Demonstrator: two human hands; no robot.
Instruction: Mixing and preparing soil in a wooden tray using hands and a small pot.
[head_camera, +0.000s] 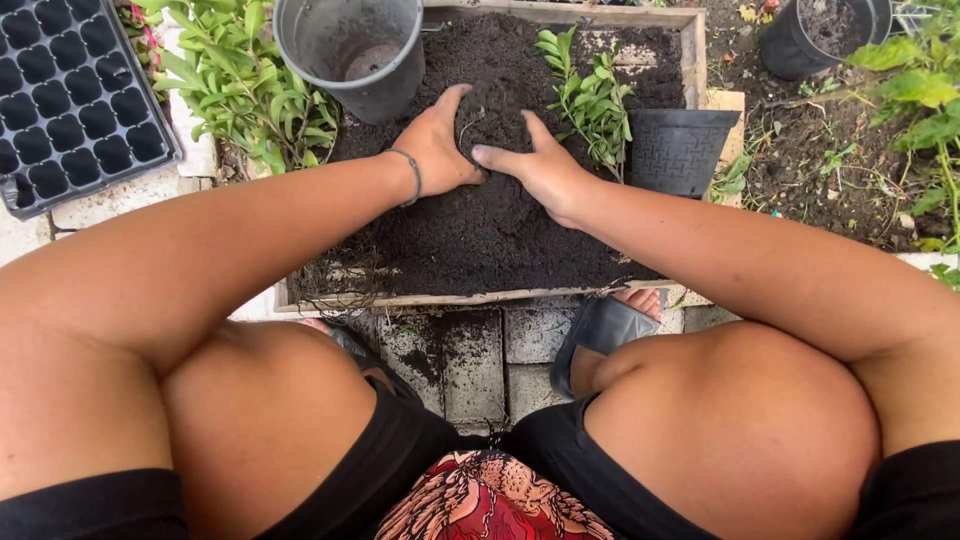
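Knees (760, 420) and black shorts fill the bottom of view; person is squatting over a wooden planter box (470, 296) full of dark soil (470, 230), sandalled feet on the paving just below it.

Left hand (435, 145) and right hand (545, 165) are both in the soil mid-box, cupped toward each other around a clump of soil (492, 120). Grip: left curled around the clump's left side, right flat with fingers spread on its right side. Neither is a closed fist; it's a two-handed scoop hold. Wristband on the left wrist.

Around it: grey bucket (350, 50) touching the box's top-left edge, small green plant (590, 95) standing in the soil just right of the hands, black pot (680, 150) at the right edge, seed tray (75, 100) well off to the left.

Doing it well, my read: keep palms low and press inward evenly so the clump holds together. Keep the right hand clear of the plant stems.
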